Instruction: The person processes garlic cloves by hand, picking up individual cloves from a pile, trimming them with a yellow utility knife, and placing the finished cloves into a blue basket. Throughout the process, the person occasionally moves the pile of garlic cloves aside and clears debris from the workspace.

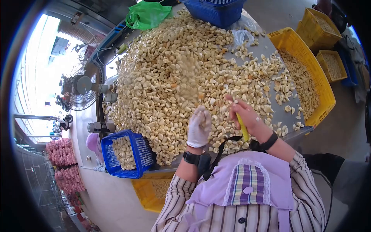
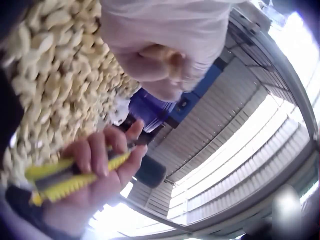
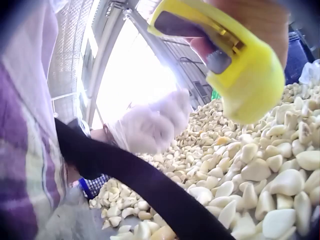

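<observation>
Well, from my distant seat I have the work in the head view: a broad pile of pale garlic cloves (image 1: 154,102) spread over the grey surface (image 1: 267,48), with the left hand (image 1: 199,125) and right hand (image 1: 247,118) above its near edge. The gloved left fingers are curled in, and the left wrist view shows them closed round what looks like a single clove (image 2: 169,56), though the glove hides most of it. The right fingers are wrapped round the handle of a yellow knife (image 1: 243,129); I cannot make out its blade clearly.

I judge each clove light and firm, likely slick where it is smooth, and easy to bruise or nick. I'd pinch one across its fat middle, leaving the tip and root end free, and press only enough to stop it turning. The knife should feel light and stiff; I'd hold it by the body, well behind the cutting end, keeping the gloved fingers out of its line. More cloves lie in the blue basket (image 1: 146,151) beside the pile and the yellow crate (image 1: 325,91) past the surface's far right edge.
</observation>
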`<state>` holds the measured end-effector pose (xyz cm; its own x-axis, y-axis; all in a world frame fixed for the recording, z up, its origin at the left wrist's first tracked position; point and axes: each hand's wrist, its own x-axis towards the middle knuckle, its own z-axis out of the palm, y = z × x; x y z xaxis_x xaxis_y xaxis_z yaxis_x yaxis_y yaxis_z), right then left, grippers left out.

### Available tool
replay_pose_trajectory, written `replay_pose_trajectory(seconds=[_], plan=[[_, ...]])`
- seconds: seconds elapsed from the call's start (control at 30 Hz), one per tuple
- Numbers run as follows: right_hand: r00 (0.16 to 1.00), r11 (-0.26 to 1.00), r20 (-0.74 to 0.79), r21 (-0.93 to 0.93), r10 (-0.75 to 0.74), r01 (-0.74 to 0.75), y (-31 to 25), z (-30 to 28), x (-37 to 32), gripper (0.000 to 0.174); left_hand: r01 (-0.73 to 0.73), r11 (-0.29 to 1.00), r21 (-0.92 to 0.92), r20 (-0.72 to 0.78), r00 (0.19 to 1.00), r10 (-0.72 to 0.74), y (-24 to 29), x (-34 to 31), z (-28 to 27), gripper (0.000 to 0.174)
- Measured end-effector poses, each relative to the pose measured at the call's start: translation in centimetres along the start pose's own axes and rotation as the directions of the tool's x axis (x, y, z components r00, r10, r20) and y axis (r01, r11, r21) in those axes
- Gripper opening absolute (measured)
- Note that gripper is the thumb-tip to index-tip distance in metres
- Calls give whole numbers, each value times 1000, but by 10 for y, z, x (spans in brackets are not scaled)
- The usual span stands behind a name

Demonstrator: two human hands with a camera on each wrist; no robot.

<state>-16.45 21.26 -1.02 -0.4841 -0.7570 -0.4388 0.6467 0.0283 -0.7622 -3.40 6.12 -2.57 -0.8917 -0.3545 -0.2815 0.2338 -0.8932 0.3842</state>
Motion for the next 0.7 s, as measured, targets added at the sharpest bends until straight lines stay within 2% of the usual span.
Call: replay_pose_trajectory(seconds=[0.03,0.07,0.1,0.13,0.17,0.2,0.27,0.3,0.33,0.37,0.4,0.43,0.47,0.53,0.6,0.7], plan=[[997,998,-61,39,45,-43,-4,-2,0,36,-35,918,396,-172,979,112,8,8,-4,17],[996,998,-67,43,54,-51,-6,-4,2,36,15,687,726,-278,921,273,12,17,-10,20],[994,997,-102,69,46,-39,-8,-8,4,36,23,691,723,-287,919,270,11,30,-23,20],[990,996,-133,91,36,-24,-10,-10,6,36,-115,286,951,-8,918,395,10,47,-42,21],[991,993,-127,114,33,-18,-8,-14,9,36,-241,-187,952,296,876,380,12,59,-51,23],[992,993,-121,113,35,-22,-6,-14,10,36,-237,-188,953,293,875,385,10,64,-48,23],[993,997,-117,77,7,2,-4,-15,12,38,-80,-637,767,255,948,189,3,70,-36,28],[993,997,-118,78,3,6,-2,-16,13,38,-69,-671,738,248,953,175,3,72,-31,27],[993,1000,-115,17,3,-1,0,-18,13,38,-78,-673,736,255,952,169,2,77,-38,27],[993,999,-116,-43,8,-13,1,-20,12,38,-103,-368,924,199,952,234,-1,80,-53,26],[992,999,-123,-39,10,-15,1,-21,10,38,-117,-15,993,117,954,275,-1,77,-49,26],[992,995,-127,-95,-17,5,-1,-21,8,42,-34,171,985,-1,980,199,2,72,-46,24],[991,988,-125,-151,-41,22,-1,-20,8,46,-28,172,985,-7,980,199,1,65,-42,24],[991,984,-123,-178,-49,26,3,-18,7,42,218,456,863,-234,972,-22,3,44,-19,24],[993,979,-102,-203,-53,31,7,-15,10,39,296,276,914,-196,921,-337,11,27,-12,20],[991,983,-137,-185,-11,-14,4,-11,12,37,341,336,878,-244,922,-299,18,7,-8,19]])
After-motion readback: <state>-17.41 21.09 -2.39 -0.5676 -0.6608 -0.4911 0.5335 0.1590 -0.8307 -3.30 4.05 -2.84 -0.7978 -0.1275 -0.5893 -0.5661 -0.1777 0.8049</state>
